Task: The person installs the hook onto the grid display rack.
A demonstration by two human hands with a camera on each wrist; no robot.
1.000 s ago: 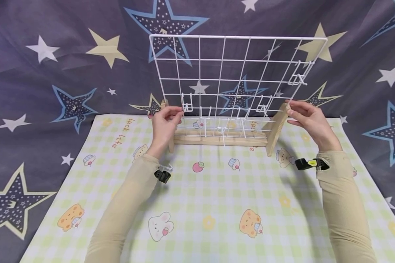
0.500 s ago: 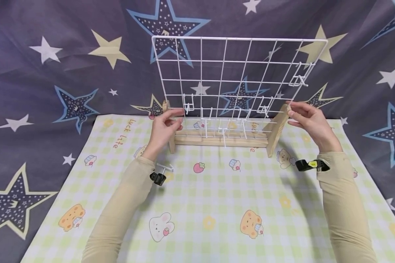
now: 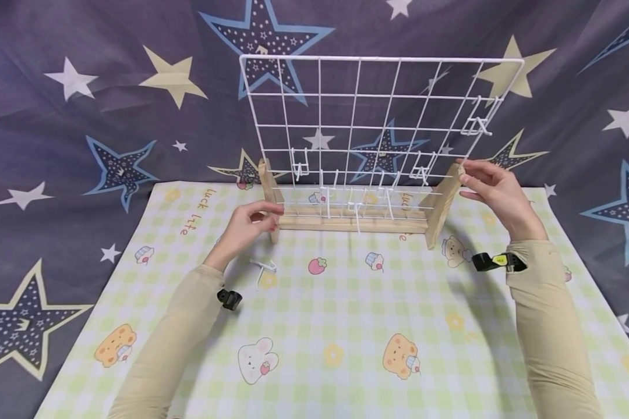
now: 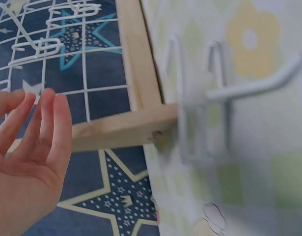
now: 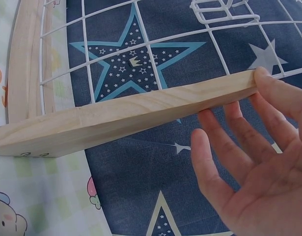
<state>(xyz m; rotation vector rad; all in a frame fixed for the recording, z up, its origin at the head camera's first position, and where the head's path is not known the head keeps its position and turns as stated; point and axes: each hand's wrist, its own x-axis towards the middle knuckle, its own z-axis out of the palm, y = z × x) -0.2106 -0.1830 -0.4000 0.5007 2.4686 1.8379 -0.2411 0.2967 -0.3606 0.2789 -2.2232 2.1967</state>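
Observation:
A white wire grid panel (image 3: 382, 110) stands upright in a wooden stand (image 3: 353, 224), with several white wire hooks (image 3: 421, 169) hung on it. My right hand (image 3: 498, 195) holds the top end of the stand's right side board (image 5: 126, 108), thumb on its edge and fingertips against its outer face. Near the left side board (image 3: 269, 198) is my left hand (image 3: 243, 230), its fingers loosely extended and holding nothing. A loose white wire hook (image 3: 264, 267) lies on the table by the left wrist; it looks large and blurred in the left wrist view.
A green-and-white checked tablecloth (image 3: 314, 314) with cartoon prints covers the table. Behind and at the sides hangs a dark star-patterned cloth (image 3: 120, 70). Black wrist cameras (image 3: 229, 299) are strapped on both sleeves.
My left hand has left the lower left of the grid and moved down and left, uncovering the left board and the loose hook. The right hand stays in place.

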